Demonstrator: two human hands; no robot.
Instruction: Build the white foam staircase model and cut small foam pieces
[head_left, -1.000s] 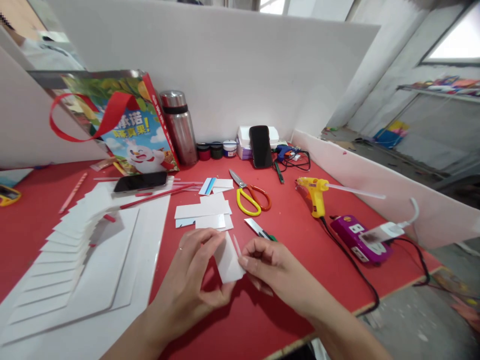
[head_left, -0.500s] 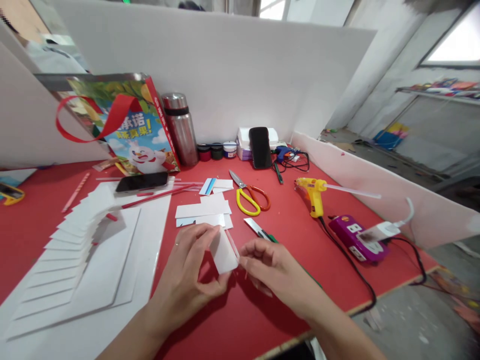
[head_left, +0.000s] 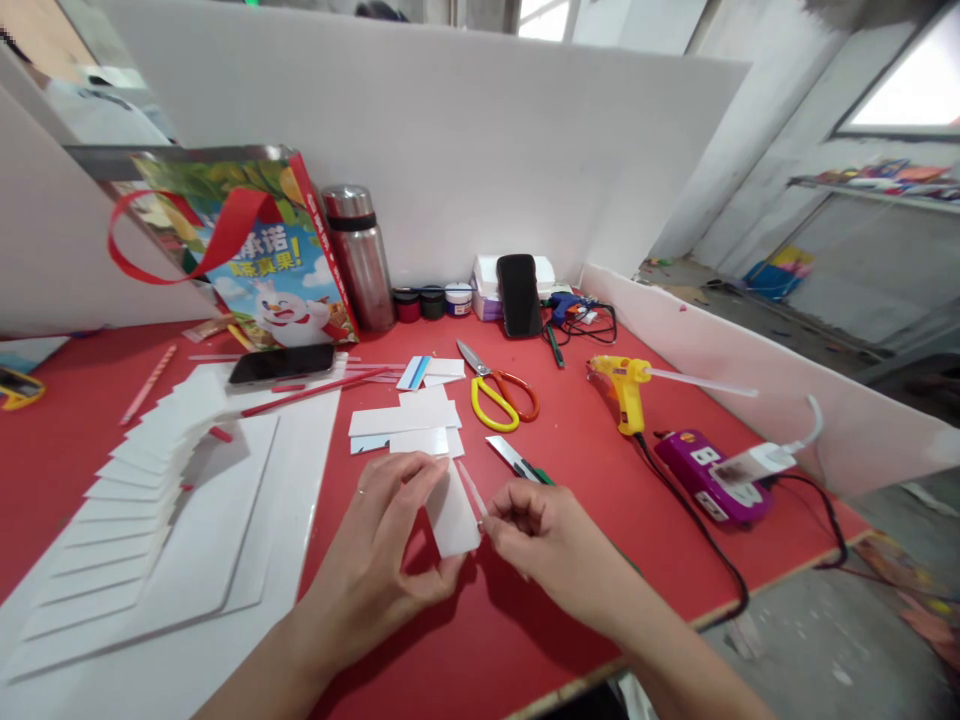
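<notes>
Between the thumb and fingers of my left hand is a small white card, held by its ends and tilted above the red table. My right hand pinches a thin translucent strip close to the card's right edge. A narrow gap shows between strip and card. Beyond my hands lie several white card pieces. A utility knife lies just behind my right hand, its handle partly hidden. Scissors with yellow and orange handles rest farther back.
Fanned white card steps cover the left side. A yellow glue gun and a purple power strip with cables stand on the right. At the back are a steel flask, a gift bag and a propped phone.
The strip in my right hand has moved slightly away from the card's edge, opening a gap. My left hand has turned the card's face a little more toward me.
</notes>
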